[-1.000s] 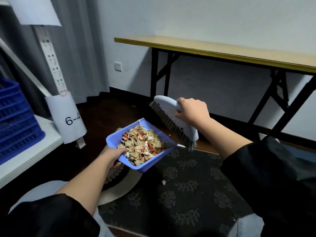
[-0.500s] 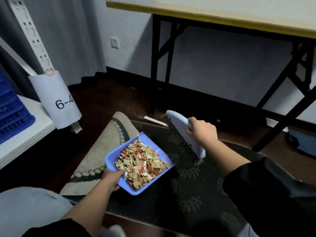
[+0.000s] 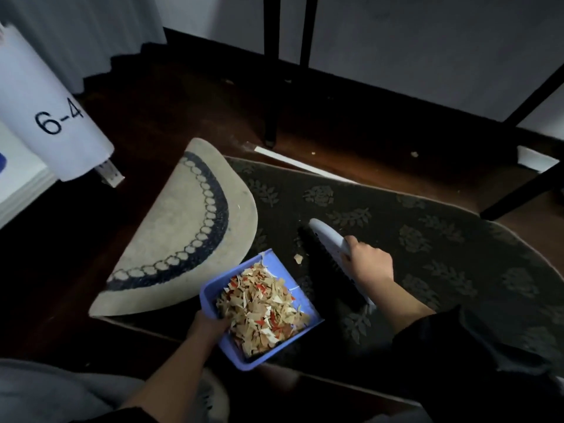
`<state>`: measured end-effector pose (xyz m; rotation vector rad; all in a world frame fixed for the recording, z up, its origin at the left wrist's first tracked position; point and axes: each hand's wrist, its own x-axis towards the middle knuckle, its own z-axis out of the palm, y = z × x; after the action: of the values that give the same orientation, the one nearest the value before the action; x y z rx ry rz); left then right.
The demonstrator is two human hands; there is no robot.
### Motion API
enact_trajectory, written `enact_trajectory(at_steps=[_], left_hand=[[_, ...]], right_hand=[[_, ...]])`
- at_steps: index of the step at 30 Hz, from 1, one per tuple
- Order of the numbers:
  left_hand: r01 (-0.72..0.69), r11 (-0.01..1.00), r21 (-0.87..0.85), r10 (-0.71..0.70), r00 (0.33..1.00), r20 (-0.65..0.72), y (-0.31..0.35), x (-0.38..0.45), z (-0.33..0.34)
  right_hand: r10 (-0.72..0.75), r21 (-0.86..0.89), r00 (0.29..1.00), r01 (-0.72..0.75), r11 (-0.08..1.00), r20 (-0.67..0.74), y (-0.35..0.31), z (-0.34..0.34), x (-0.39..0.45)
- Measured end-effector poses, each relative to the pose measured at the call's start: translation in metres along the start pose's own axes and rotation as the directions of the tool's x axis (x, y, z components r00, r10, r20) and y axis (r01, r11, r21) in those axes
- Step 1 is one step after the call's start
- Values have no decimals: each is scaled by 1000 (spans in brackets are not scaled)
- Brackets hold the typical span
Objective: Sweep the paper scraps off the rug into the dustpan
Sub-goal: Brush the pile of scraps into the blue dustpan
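Both hands have dropped to the rug: left hand grips the heaped dustpan, right hand clenches the brush. Tilting could spill paper scraps; a stray scrap lies beside the bristles.

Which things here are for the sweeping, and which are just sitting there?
For the sweeping:
- blue dustpan, in the left hand
- brush, in the right hand
- paper scraps in the pan
- loose scrap on the dark rug

Just sitting there:
- paper roll marked 6-4
- table legs
- folded-over rug end
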<state>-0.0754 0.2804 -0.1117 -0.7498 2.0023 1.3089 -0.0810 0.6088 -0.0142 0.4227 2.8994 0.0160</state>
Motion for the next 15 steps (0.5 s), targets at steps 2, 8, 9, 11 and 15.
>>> enact_trajectory(at_steps=[2, 8, 9, 11, 15], left_hand=[[11, 999, 30, -11, 1000, 8, -2, 5, 2], [20, 990, 137, -16, 999, -27, -8, 15, 6], [22, 989, 149, -17, 999, -35, -9, 17, 6], [29, 985, 171, -20, 998, -55, -12, 20, 7], [35, 983, 180, -20, 996, -84, -13, 23, 9]], right_hand=[[0, 3, 999, 0, 1000, 33, -3, 10, -2], [-63, 67, 990, 55, 996, 124, -11, 27, -20], [-78, 74, 988, 69, 995, 134, -12, 27, -23], [-98, 81, 984, 86, 993, 151, -12, 25, -25], [-127, 97, 975, 111, 989, 180, -8, 17, -24]])
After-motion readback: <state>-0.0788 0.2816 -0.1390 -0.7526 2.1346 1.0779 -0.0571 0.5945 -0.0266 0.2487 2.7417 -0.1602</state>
